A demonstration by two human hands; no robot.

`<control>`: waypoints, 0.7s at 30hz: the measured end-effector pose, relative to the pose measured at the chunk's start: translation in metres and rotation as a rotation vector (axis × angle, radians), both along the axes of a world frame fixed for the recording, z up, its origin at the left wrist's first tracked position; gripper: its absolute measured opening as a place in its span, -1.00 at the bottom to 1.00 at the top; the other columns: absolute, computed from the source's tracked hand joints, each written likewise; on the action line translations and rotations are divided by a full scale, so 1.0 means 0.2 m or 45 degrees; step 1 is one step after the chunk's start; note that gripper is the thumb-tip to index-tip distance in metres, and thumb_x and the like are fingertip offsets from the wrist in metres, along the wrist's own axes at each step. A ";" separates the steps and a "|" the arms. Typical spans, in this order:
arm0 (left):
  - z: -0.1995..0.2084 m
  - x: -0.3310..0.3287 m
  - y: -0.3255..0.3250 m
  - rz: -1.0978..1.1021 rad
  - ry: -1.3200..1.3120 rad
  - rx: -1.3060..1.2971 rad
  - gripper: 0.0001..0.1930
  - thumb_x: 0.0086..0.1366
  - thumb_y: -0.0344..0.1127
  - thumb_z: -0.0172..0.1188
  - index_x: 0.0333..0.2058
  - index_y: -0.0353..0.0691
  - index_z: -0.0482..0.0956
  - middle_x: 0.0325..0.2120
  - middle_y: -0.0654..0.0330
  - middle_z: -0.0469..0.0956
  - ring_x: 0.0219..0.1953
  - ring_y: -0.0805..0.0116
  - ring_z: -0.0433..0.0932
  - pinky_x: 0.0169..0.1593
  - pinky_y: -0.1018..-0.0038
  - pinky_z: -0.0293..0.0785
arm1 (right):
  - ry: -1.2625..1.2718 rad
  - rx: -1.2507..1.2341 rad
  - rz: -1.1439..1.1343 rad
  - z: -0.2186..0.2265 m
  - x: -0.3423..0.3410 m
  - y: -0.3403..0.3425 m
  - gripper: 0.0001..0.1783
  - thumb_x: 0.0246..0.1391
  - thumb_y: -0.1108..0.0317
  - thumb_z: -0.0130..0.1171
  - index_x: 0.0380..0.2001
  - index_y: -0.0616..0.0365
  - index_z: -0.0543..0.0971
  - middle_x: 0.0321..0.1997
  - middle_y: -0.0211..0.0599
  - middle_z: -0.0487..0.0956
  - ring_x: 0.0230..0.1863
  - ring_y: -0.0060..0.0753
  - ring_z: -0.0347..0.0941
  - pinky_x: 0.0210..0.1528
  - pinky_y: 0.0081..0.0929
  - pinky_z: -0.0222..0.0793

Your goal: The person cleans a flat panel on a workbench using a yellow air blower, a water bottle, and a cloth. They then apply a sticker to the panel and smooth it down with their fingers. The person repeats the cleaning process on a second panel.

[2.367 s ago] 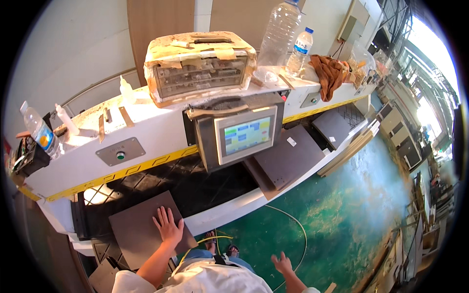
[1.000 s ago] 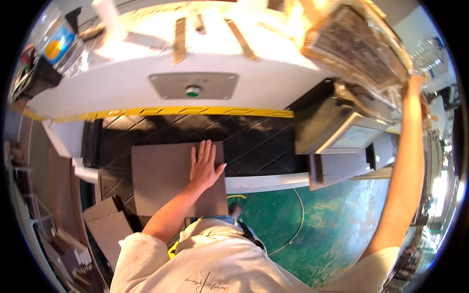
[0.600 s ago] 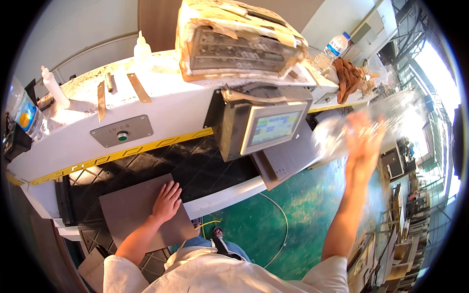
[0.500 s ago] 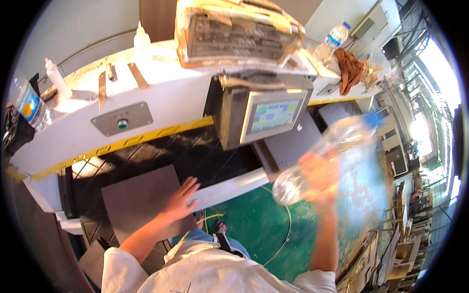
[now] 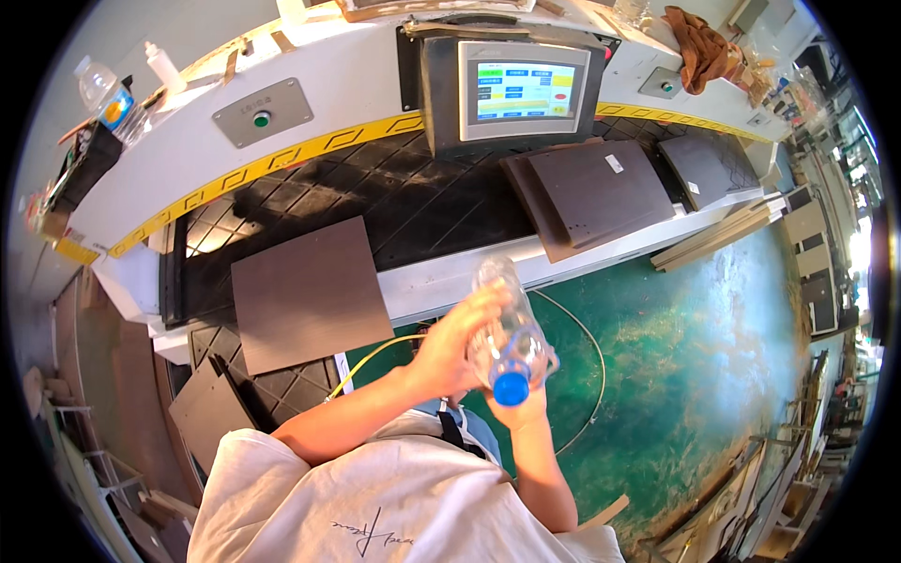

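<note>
A clear plastic bottle (image 5: pixel 510 328) with a blue cap (image 5: pixel 511 388) is held in front of my body, tilted so that the cap end points towards me. My left hand (image 5: pixel 458 345) wraps its fingers over the left side of the bottle. Beneath the cap end, my right hand (image 5: pixel 527 409) grips it from below; the bottle partly hides those fingers. Nearest to my left forearm lies a square brown panel (image 5: pixel 310 296) on the black machine bed (image 5: pixel 422 202).
A machine with a touch screen (image 5: pixel 521 89) stands ahead, yellow trim (image 5: pixel 272 167) along its edge. Stacked brown panels (image 5: pixel 601 192) lie at the right. Another bottle (image 5: pixel 108 98) and a brown cloth (image 5: pixel 696 52) rest on the ledge. A hose (image 5: pixel 601 347) curves across the green floor.
The bottle came from the right to in front of my body, its cap now turned towards me. My left hand, empty and spread before, has closed on it. The view has tilted downward.
</note>
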State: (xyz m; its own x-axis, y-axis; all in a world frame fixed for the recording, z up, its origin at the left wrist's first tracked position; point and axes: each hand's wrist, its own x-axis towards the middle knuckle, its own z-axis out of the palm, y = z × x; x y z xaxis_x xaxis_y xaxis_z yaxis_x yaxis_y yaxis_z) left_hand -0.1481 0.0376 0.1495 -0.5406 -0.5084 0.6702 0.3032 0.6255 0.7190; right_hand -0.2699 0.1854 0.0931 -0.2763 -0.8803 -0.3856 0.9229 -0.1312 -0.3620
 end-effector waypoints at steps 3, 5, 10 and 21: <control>-0.11 0.04 0.15 -0.246 0.120 0.088 -0.09 0.07 -0.35 0.65 0.36 -0.07 0.33 0.37 -0.16 0.38 0.46 -0.27 0.30 0.48 -0.07 0.23 | -0.601 -0.284 0.005 -0.02 0.08 0.04 0.15 0.11 -0.53 0.19 0.45 0.19 0.29 0.30 -0.13 0.55 0.24 -0.06 0.54 0.28 0.00 0.52; -0.09 0.10 0.23 -0.295 0.005 0.314 -0.07 0.09 -0.30 0.63 0.40 -0.05 0.30 0.44 -0.17 0.30 0.51 -0.30 0.20 0.50 -0.15 0.13 | -0.532 -0.261 0.002 -0.02 0.11 0.09 0.10 -0.02 -0.42 0.41 0.36 0.15 0.37 0.24 -0.17 0.55 0.19 -0.10 0.52 0.27 -0.04 0.50; -0.37 0.52 -0.20 0.377 -1.197 -0.073 -0.06 0.23 0.12 0.44 0.42 -0.31 0.26 0.51 -0.13 0.15 0.60 -0.14 -0.03 0.55 -0.23 -0.18 | -0.819 -0.388 -0.152 0.14 0.08 0.09 0.00 -0.21 -0.24 0.68 0.19 0.08 0.49 0.04 -0.37 0.53 0.08 -0.32 0.47 0.31 -0.21 0.39; -0.88 0.87 -0.41 0.231 -1.230 -0.327 -0.29 0.47 0.11 0.16 0.39 -0.30 0.38 0.50 0.02 0.25 0.57 0.06 0.11 0.60 -0.08 -0.11 | 0.136 0.100 -0.075 -0.04 0.01 0.06 -0.06 0.30 -0.41 0.12 0.46 0.05 0.31 0.42 -0.17 0.48 0.41 -0.10 0.40 0.38 -0.01 0.40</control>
State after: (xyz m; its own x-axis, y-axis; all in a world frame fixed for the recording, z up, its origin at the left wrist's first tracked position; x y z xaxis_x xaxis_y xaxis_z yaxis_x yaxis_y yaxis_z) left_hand 0.0268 -0.0447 -0.0260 -0.8378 -0.5388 0.0882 -0.4513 0.7743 0.4437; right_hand -0.2675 0.1974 0.0858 -0.3697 -0.8297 -0.4183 0.8702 -0.1514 -0.4689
